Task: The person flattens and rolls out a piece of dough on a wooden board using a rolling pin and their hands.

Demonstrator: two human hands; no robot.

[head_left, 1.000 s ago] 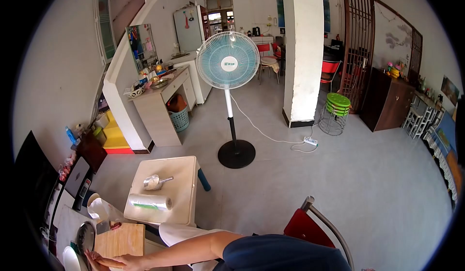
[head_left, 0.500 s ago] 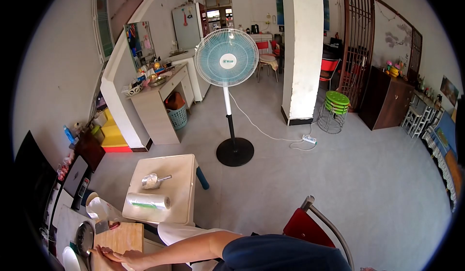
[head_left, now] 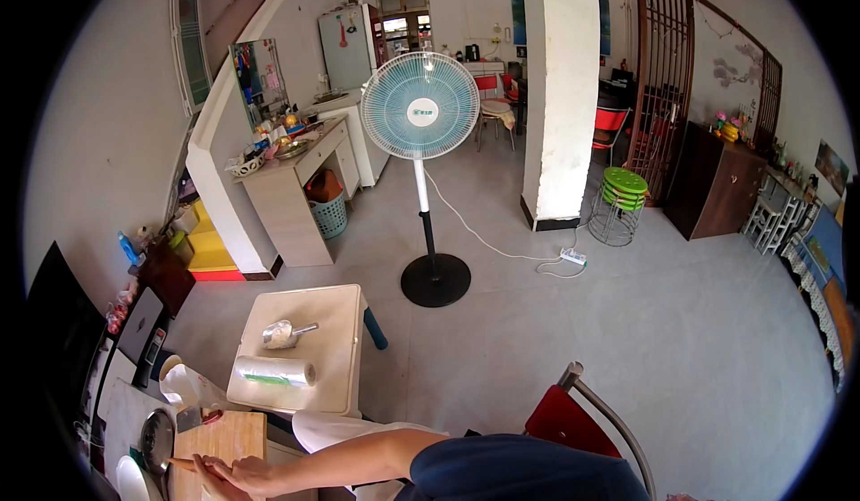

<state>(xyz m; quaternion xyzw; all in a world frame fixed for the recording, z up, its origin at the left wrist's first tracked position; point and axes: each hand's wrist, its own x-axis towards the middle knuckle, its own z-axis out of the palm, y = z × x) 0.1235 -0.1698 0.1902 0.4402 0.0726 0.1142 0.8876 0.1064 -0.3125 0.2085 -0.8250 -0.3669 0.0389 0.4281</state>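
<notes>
My right hand [head_left: 247,474] reaches in from the right under a navy sleeve, over a wooden board [head_left: 249,434]. Beside it, lower and partly cut off by the frame edge, is my left hand [head_left: 213,483]. A slim orange-brown stick end [head_left: 182,462] pokes out past the fingers of my left hand; its other end is hidden. Both hands look closed and close together; what lies under my right hand cannot be made out. At the board's far edge rest a grey flat blade [head_left: 189,419] and a red-handled item [head_left: 212,417]. Left of the board is a round metal dish [head_left: 157,440].
A cream table [head_left: 309,308] bears a metal scoop [head_left: 279,335] holding something white and a clear plastic roll [head_left: 278,372]. A white bag [head_left: 184,386] and white bowl [head_left: 133,481] stand near the board. Beyond are a standing fan [head_left: 423,112] and a red chair [head_left: 564,422].
Both hands have shifted slightly over the board, my right hand a little up and to the right. The stick end shows more plainly now. The surrounding things have not moved.
</notes>
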